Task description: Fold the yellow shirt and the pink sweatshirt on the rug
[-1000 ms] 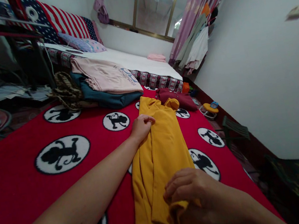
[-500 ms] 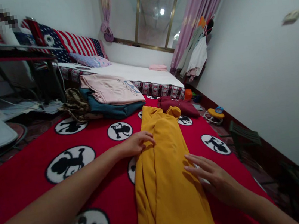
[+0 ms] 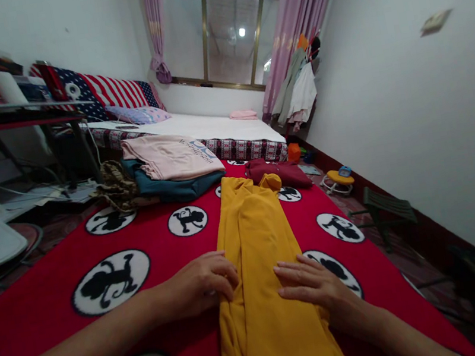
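The yellow garment (image 3: 263, 270) lies folded lengthwise mid-blanket (image 3: 45, 274). Both hands have slid nearer: left hand (image 3: 202, 283) now curled at its left edge, right hand (image 3: 311, 283) flat, smoothing.

A long mustard-yellow folded garment (image 3: 261, 270) lies lengthwise on a red blanket printed with black monkey roundels (image 3: 45, 274). The left hand (image 3: 202, 283) rests curled on its left edge, and the right hand (image 3: 311, 283) lies flat on its right side. Beyond it sits a pile of pink and teal folded clothes (image 3: 173, 170), with a dark red garment (image 3: 279, 172) just past the yellow collar.
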Tool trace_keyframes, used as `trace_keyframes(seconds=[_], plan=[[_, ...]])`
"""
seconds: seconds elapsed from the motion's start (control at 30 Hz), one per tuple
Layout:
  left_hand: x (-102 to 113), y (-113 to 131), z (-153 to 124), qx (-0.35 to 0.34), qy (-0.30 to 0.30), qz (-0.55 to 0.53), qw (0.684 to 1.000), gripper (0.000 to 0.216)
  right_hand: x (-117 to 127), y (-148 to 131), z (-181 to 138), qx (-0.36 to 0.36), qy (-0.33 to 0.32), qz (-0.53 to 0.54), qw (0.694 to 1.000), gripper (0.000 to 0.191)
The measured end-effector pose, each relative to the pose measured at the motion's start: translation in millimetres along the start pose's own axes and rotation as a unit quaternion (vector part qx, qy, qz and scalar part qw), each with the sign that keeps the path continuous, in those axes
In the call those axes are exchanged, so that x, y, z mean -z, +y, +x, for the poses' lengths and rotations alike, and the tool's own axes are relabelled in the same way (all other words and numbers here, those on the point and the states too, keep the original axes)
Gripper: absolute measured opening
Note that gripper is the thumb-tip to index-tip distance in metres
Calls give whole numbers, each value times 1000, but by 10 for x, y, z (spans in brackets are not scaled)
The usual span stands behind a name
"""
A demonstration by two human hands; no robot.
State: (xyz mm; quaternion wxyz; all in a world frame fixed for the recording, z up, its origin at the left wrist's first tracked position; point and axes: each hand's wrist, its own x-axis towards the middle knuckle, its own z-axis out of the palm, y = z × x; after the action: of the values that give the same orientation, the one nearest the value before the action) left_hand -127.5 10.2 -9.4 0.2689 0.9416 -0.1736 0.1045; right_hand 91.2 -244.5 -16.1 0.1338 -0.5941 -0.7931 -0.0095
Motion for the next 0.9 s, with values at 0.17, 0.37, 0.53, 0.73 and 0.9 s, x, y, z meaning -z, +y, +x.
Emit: trace_keyframes(seconds=[0.17,0.37,0.53,0.73,0.9], plan=[[-16,252,-118,-9,-44,-17,999,21,77,-238,-33,21,-14,104,994,39],[158,521,-202,21,-72,-100,992,26,187,-479,48,6,-29,208,978,52],[459,-6,235,168,92,-87,978,25,193,-498,119,-10,29,226,974,45],[329,-955,1100,351,253,4,902,36,151,-520,113,-15,55,251,966,43],[112,-1247,1355,383,251,28,889,18,-13,-432,29,-15,40,261,965,50]])
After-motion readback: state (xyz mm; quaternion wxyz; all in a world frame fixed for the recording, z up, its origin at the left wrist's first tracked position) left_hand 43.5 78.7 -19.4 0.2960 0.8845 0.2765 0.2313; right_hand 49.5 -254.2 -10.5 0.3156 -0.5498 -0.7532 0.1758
